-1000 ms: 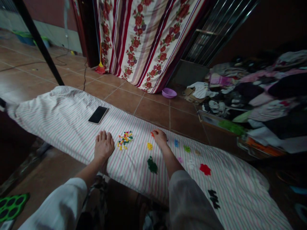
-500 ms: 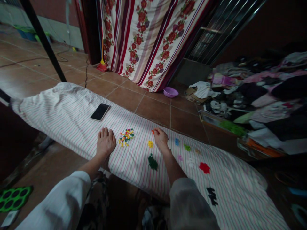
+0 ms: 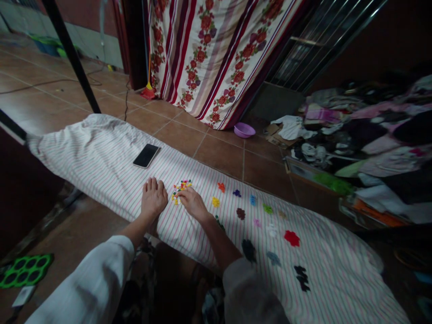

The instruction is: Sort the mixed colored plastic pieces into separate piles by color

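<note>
My left hand [image 3: 154,198] lies flat on the striped cloth [image 3: 101,153], fingers stretched out, left of a mixed pile of small coloured pieces [image 3: 177,189]. At that pile's right side my right hand [image 3: 193,202] has its thumb and fingertips pinched together; whatever is between them is hidden. To the right, small pieces sit in groups by colour: orange [image 3: 221,186], yellow [image 3: 215,202], dark blue [image 3: 236,193], brown [image 3: 240,213], light blue [image 3: 252,200], light green [image 3: 267,208], red [image 3: 292,238] and black [image 3: 301,278], among others. My right forearm partly covers the dark green group [image 3: 220,222].
A phone [image 3: 146,155] lies on the cloth beyond my left hand. Past the cloth's far edge are a tiled floor [image 3: 219,152], a purple basin [image 3: 244,130] and a floral curtain [image 3: 209,58]. Heaped clothes [image 3: 371,121] are at the right.
My right hand has moved left from the orange group to the mixed pile. The orange piece that was in its fingertips is out of them. My left hand stays flat in place.
</note>
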`<state>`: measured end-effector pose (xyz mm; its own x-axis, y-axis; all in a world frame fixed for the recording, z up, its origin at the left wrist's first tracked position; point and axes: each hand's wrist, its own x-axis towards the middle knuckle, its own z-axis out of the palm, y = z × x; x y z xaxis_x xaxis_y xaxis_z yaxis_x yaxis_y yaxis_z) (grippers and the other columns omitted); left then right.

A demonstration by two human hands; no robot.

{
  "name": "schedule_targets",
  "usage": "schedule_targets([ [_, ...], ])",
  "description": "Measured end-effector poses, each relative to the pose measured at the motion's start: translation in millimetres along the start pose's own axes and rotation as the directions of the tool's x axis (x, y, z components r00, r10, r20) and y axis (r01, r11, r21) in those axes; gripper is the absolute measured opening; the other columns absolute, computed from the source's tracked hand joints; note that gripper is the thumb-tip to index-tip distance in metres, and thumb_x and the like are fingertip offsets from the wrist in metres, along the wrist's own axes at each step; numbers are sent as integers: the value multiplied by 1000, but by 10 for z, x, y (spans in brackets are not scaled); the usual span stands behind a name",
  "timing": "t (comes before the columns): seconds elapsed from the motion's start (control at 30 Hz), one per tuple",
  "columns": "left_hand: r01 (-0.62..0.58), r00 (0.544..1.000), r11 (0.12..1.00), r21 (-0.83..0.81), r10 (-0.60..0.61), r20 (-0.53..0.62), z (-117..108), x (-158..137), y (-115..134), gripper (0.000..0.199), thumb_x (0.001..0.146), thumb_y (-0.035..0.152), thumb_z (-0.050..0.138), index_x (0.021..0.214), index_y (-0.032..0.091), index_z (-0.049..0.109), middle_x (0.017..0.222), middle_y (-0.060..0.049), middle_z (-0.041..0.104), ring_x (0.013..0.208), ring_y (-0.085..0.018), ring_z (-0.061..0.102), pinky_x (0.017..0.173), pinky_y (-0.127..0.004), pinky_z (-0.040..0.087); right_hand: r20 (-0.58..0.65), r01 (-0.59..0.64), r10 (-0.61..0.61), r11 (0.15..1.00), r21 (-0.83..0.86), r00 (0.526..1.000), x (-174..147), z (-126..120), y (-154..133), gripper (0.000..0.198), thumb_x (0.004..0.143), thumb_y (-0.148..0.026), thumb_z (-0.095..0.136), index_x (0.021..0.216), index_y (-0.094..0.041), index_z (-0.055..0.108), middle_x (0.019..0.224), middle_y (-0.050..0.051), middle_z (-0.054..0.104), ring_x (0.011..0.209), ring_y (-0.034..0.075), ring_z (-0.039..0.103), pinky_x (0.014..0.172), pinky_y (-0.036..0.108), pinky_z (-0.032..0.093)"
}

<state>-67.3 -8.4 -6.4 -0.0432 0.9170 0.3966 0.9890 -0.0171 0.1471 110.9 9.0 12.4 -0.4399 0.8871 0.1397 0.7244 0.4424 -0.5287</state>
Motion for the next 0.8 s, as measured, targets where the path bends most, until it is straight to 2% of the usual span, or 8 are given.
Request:
schedule_targets([
  [0.1, 1, 1000, 1000, -20, -2, -7, 11, -3, -3, 40, 91, 29, 36, 119, 8, 57, 137, -26, 52, 135, -37, 41, 107, -51, 33, 72, -29, 37, 994, -109, 997, 38, 11, -114, 23, 90, -17, 54, 104, -25, 70, 102, 4, 60, 96, 16, 58, 84, 25, 47],
  [0.27, 5, 1000, 999, -37, -5, -8, 45, -4, -14, 42, 91, 29, 36, 122, 7, 56, 137, -26, 51, 136, -37, 40, 108, -52, 32, 122, -65, 93, 974, -216, 988, 113, -4, -244, 24, 94, -19, 49, 107, -25, 67, 108, 5, 59, 102, 16, 56, 87, 25, 44],
  [0.4, 0, 1000, 1000, -17, 0, -11, 62, -4, -18, 43, 91, 29, 35, 122, 7, 55, 137, -26, 51, 136, -37, 41, 107, -52, 33, 143, -62, 94, 975, -214, 985, 156, -4, -291, 22, 95, -19, 47, 103, -21, 67, 106, 7, 61, 103, 17, 56, 89, 27, 44],
  [0.67, 7, 1000, 998, -55, -7, -6, 27, -6, -5, 42, 91, 29, 36, 121, 9, 56, 139, -25, 50, 137, -36, 39, 107, -53, 32, 49, -47, 53, 993, -111, 997, 91, -5, -234, 15, 91, -16, 53, 94, -22, 66, 99, 4, 61, 93, 16, 58, 81, 26, 46],
  [0.8, 4, 1000, 1000, -17, -4, -9, 10, -6, -3, 41, 91, 29, 35, 120, 9, 56, 138, -24, 52, 136, -36, 40, 107, -52, 33, 72, -48, 56, 992, -113, 996, 109, 8, -221, 18, 90, -14, 53, 95, -23, 67, 102, 4, 62, 97, 16, 58, 84, 26, 46],
])
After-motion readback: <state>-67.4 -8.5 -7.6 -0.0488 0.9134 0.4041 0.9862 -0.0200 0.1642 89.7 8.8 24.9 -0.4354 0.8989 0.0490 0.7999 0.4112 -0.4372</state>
